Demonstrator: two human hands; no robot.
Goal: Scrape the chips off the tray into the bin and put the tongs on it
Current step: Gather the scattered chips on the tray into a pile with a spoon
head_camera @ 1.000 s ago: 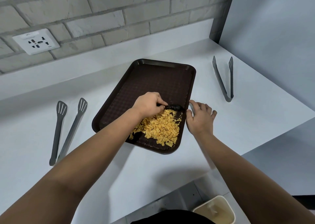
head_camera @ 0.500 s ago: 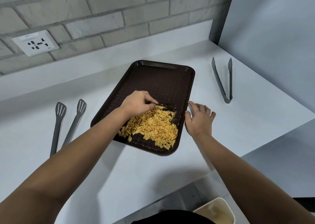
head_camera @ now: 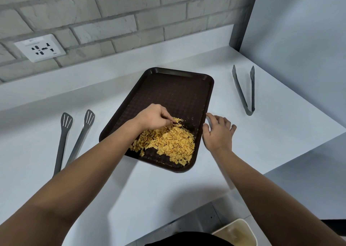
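- On the white counter (head_camera: 168,199) lies a dark brown tray (head_camera: 176,88), set at an angle, with its far end toward the brick wall (head_camera: 112,12).
- A heap of yellow chips (head_camera: 168,141) covers the near part of the tray; the far part is bare except for small crumbs.
- Over the far edge of the heap is the left hand (head_camera: 153,117), with its fingers (head_camera: 168,119) curled down and drawn together, their tips touching the chips. Whether they pinch something I cannot tell.
- At the right rim of the tray is the right hand (head_camera: 218,131). Its fingers are loosely spread and a little bent, the thumb and first finger touching the rim, not closed around it.
- One pair of grey tongs (head_camera: 243,90) lies on the counter to the right of the tray, apart from it, with arms open.
- Another pair, the slotted tongs (head_camera: 74,139), lies to the left, partly hidden by the left forearm.
- Below the counter edge, at the bottom right, stands a cream bin (head_camera: 247,229).
- A white socket (head_camera: 40,47) is on the wall.
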